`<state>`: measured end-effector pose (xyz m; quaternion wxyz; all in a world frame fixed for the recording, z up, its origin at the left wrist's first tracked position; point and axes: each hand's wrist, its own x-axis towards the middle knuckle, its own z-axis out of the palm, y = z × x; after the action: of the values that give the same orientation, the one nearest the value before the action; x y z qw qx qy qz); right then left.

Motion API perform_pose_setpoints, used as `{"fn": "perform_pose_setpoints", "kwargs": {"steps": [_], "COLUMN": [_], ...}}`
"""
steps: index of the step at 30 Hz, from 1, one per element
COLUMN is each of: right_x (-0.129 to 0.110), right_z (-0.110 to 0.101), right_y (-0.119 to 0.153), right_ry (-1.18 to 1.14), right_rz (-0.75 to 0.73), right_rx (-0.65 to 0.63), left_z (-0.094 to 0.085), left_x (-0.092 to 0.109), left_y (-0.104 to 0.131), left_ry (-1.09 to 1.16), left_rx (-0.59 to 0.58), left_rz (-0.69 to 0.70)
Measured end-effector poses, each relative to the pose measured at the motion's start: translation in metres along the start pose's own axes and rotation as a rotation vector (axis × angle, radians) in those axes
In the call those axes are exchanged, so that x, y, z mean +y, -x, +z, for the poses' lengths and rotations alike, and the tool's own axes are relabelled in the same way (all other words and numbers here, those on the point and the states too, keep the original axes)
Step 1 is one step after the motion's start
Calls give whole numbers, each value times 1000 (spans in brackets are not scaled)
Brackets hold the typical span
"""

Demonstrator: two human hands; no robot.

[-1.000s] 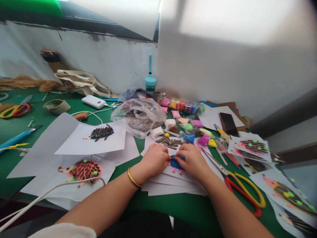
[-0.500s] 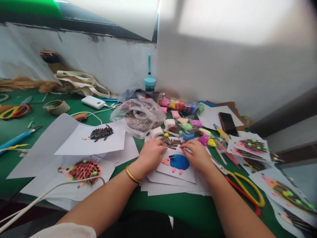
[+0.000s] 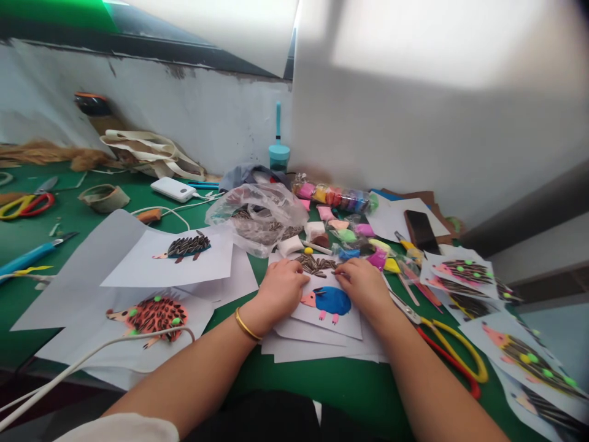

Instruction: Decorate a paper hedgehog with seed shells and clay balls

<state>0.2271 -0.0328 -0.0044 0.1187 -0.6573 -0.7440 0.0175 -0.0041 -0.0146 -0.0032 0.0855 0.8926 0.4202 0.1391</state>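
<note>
A blue clay hedgehog (image 3: 332, 301) with a pink face and pink feet lies on white paper between my hands. Just beyond it is a small pile of striped sunflower seeds (image 3: 316, 264). My left hand (image 3: 283, 287) rests on the paper left of the pile, fingers curled together near the seeds; what they hold, if anything, is hidden. On the right, my right hand (image 3: 361, 283) pinches at the pile's right edge, its fingertips close to a dark seed; whether one is gripped is too small to tell.
Behind the seeds sit a clear plastic bag (image 3: 257, 218) and packets of coloured clay (image 3: 345, 234). Red-yellow scissors (image 3: 453, 350) lie at the right, near finished hedgehog cards (image 3: 529, 362). More seed hedgehogs (image 3: 159, 316) and a white cable (image 3: 83, 362) are at the left.
The fingers of my right hand have drawn closer together at the edge of the seed pile. My left hand has hardly moved. The view has shifted slightly.
</note>
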Motion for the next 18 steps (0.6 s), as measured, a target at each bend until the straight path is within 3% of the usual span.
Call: {"fn": "perform_pose_setpoints", "kwargs": {"steps": [4, 10, 13, 18], "right_x": [-1, 1, 3, 10], "right_z": [1, 1, -3, -10], "right_y": [-2, 1, 4, 7], "right_ry": [71, 73, -2, -210], "right_rz": [7, 13, 24, 182], "right_rx": [-28, 50, 51, 6], "left_z": [0, -1, -2, -2], "left_x": [0, 1, 0, -4], "left_y": [0, 1, -1, -4], "left_ry": [-10, -20, -12, -4], "left_rx": [-3, 7, 11, -2], "left_rz": [-1, 2, -31, -65]}}
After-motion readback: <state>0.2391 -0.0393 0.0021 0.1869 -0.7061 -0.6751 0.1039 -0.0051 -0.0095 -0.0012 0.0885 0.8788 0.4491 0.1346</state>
